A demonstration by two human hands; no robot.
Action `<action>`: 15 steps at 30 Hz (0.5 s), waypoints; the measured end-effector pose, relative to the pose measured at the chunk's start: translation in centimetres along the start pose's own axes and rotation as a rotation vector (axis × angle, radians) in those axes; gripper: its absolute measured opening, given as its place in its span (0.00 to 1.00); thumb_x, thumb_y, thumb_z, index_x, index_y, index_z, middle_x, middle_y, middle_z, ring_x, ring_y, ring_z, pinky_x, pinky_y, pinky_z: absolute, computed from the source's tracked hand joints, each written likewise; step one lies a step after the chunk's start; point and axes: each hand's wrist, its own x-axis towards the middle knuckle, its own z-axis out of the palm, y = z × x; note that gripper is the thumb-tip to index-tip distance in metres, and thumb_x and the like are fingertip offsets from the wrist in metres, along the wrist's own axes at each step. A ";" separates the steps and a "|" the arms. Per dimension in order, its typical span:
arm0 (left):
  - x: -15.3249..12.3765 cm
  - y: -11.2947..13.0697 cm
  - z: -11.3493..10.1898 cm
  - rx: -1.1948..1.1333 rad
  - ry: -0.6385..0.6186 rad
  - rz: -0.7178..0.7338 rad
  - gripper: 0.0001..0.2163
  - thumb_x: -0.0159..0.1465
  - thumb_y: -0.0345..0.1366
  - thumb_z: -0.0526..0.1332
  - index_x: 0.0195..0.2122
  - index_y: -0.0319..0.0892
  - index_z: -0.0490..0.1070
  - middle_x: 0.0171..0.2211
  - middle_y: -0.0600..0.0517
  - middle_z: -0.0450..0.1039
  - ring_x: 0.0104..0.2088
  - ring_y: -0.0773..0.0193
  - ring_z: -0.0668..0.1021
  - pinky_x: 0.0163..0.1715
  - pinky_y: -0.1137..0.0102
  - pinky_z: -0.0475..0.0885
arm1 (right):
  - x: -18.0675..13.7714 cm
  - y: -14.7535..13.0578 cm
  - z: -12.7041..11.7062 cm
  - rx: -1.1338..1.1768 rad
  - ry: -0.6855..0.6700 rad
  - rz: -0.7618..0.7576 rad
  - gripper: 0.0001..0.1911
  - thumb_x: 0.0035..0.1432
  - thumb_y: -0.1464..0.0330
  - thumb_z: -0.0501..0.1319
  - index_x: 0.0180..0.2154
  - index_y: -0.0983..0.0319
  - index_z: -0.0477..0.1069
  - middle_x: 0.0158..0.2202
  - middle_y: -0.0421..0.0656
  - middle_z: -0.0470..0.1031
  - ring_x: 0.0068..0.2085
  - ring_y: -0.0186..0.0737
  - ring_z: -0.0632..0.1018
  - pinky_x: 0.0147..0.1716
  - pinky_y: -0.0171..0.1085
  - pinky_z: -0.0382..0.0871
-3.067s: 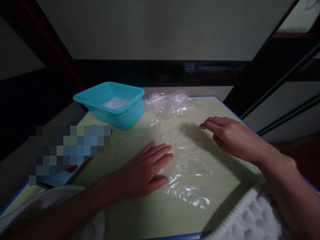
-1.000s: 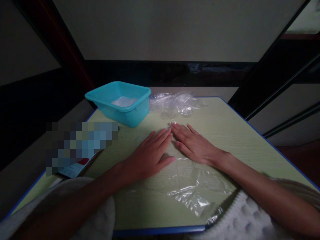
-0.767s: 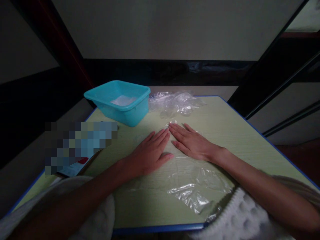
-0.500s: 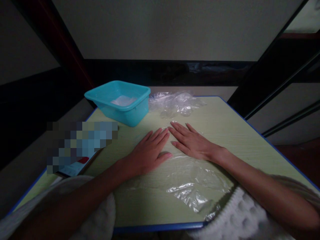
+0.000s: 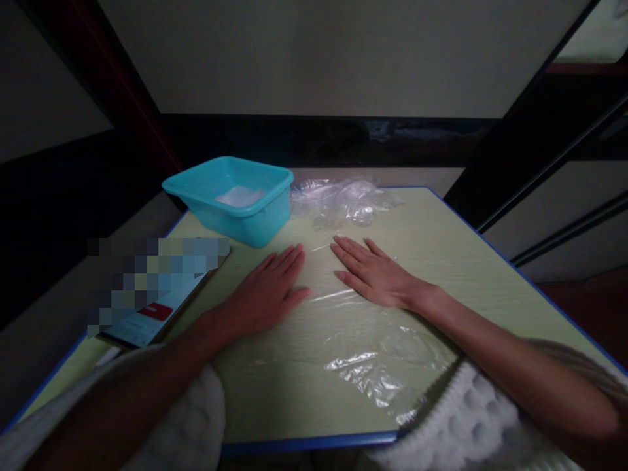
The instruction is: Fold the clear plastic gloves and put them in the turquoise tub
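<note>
A clear plastic bag (image 5: 366,366) lies spread on the table, wrinkled and shiny toward the front edge and smoother farther back. My left hand (image 5: 262,288) rests palm down on the left part of the sheet, fingers stretched forward. Palm down as well, my right hand (image 5: 375,271) lies flat on the plastic, its thumb pointing left. A gap separates the two hands, with taut creases in the plastic between them. The bag's outer edges are hard to make out against the tabletop.
The pale table (image 5: 441,248) has a blue edge. At its back left stands a turquoise basin (image 5: 255,226) with white, sheet-like material inside. Crumpled clear plastic bags (image 5: 350,199) lie beside it. A phone (image 5: 142,327), partly pixelated, sits left of my left arm.
My left hand has slid left across the plastic, away from my right hand, which stays nearly in place. Creases now show between them.
</note>
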 end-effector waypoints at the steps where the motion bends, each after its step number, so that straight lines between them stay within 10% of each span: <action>1: 0.0 -0.2 -0.1 0.011 -0.009 -0.008 0.29 0.67 0.45 0.42 0.62 0.28 0.47 0.64 0.38 0.44 0.64 0.54 0.50 0.60 0.57 0.51 | 0.0 0.1 0.0 0.002 -0.002 0.003 0.31 0.65 0.57 0.38 0.63 0.69 0.44 0.65 0.53 0.42 0.65 0.46 0.48 0.60 0.55 0.43; 15: 0.0 -1.3 -1.2 0.017 0.047 -0.052 0.27 0.67 0.43 0.42 0.60 0.27 0.53 0.63 0.35 0.48 0.64 0.52 0.52 0.61 0.56 0.50 | -0.8 -0.4 -2.1 0.080 0.070 0.016 0.32 0.65 0.57 0.37 0.63 0.71 0.45 0.65 0.55 0.42 0.65 0.46 0.46 0.61 0.54 0.38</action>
